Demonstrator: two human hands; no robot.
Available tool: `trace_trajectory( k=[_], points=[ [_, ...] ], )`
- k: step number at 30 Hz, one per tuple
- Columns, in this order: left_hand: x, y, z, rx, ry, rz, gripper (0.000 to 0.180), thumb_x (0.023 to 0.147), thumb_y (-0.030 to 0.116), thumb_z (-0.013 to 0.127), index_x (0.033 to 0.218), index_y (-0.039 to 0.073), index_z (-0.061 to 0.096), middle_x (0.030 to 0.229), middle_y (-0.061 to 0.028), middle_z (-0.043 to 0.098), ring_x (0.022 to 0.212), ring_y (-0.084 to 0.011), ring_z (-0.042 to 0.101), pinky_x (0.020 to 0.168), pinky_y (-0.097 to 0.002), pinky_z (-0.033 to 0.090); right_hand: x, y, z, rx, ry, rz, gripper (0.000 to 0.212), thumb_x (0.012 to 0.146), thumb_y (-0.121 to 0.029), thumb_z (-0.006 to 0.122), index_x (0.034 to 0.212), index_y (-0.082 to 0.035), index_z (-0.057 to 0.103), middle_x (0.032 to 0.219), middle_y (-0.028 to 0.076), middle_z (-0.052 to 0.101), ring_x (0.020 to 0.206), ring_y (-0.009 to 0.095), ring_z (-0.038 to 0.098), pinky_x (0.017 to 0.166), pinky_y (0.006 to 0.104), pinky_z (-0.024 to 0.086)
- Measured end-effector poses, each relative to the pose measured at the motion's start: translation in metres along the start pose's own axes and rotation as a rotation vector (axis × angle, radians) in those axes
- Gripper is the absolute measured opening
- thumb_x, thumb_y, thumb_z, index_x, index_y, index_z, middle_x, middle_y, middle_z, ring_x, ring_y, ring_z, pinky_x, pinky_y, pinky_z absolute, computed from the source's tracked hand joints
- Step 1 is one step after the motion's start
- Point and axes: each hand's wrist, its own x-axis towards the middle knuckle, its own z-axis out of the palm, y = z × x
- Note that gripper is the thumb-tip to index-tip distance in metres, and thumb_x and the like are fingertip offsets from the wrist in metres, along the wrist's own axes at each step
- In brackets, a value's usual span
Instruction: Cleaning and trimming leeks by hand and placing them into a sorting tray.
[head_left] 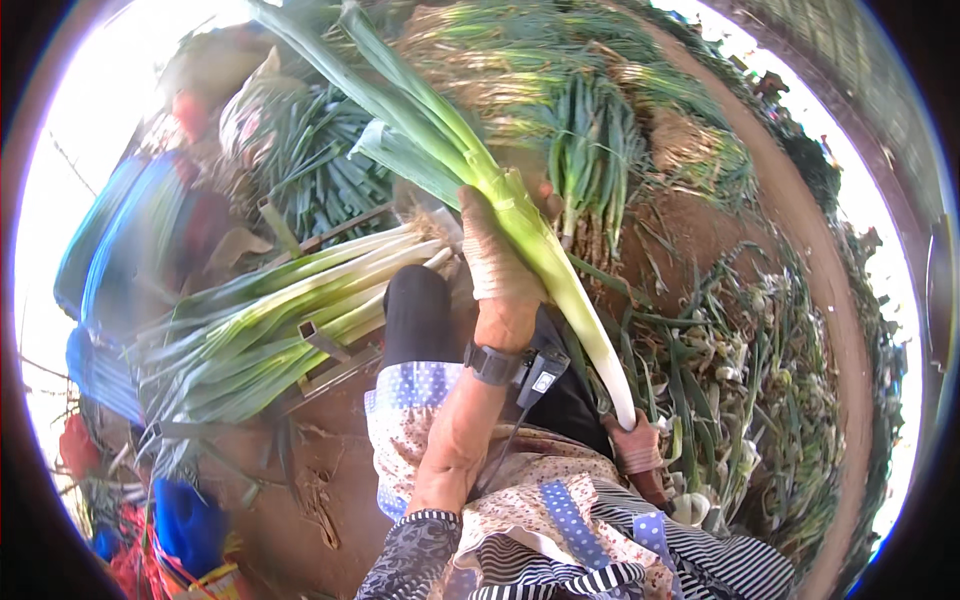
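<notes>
Right hand point(637, 447), gloved, low by the lap: fingers wrapped around the white root end of a long leek point(500, 195). Left hand point(497, 262), also gloved (black wristband point(492, 364) at the cuff), closed about the same leek mid-stalk, where white turns green; leaves fan up and away. Left of the knee, a bundle of trimmed leeks point(290, 305) lies across a metal frame point(322, 340) on bare soil. Beyond, heaps of untrimmed leeks point(590, 130); peelings point(760, 400) litter the right side.
</notes>
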Motion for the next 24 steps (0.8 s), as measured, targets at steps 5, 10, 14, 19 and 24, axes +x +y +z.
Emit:
trace_trajectory(
  k=[5,10,14,19,24],
  points=[
    [-0.02,-0.047,0.029,-0.019,0.036,-0.1,0.04,0.092,0.04,0.052,0.106,0.002,0.055,0.09,-0.0125,0.061,0.079,-0.0255,0.06,0.077,-0.0384,0.054,-0.007,0.056,0.013,0.178,0.155,-0.02,0.049,0.071,-0.038,0.076,0.098,0.001,0.063,0.079,0.02,0.066,0.077,0.03,0.067,0.067,0.0372,0.051],
    [-0.035,-0.068,0.048,0.122,0.1,-0.243,0.032,0.091,0.03,0.051,0.106,0.003,0.055,0.091,-0.0128,0.062,0.079,-0.0249,0.062,0.077,-0.0411,0.055,-0.029,0.064,0.016,0.316,0.235,0.025,0.041,0.069,-0.034,0.077,0.091,-0.001,0.066,0.076,0.018,0.066,0.073,0.024,0.067,0.067,0.0358,0.05],
    [-0.049,-0.082,0.042,0.167,0.077,-0.365,0.03,0.09,0.02,0.053,0.113,0.001,0.055,0.099,-0.0085,0.062,0.081,-0.0227,0.06,0.078,-0.043,0.053,-0.035,0.091,0.031,0.418,0.29,-0.025,0.044,0.07,-0.035,0.078,0.094,-0.001,0.064,0.076,0.019,0.066,0.074,0.028,0.068,0.066,0.0361,0.051],
    [-0.041,-0.078,0.019,0.194,0.072,-0.461,0.031,0.088,0.013,0.051,0.116,-0.001,0.053,0.099,-0.0113,0.061,0.084,-0.0254,0.06,0.075,-0.0422,0.051,-0.047,0.085,0.021,0.444,0.19,0.064,0.04,0.074,-0.032,0.076,0.097,-0.001,0.065,0.084,0.016,0.069,0.078,0.02,0.068,0.07,0.0324,0.051],
    [-0.038,-0.066,0.0,0.202,0.155,-0.521,0.027,0.089,0.012,0.051,0.114,0.002,0.053,0.101,-0.0149,0.062,0.086,-0.0302,0.062,0.088,-0.0513,0.05,-0.053,0.088,0.023,0.382,0.211,0.074,0.042,0.073,-0.032,0.077,0.097,-0.001,0.065,0.082,0.017,0.068,0.078,0.02,0.068,0.07,0.0332,0.051]
  ],
)
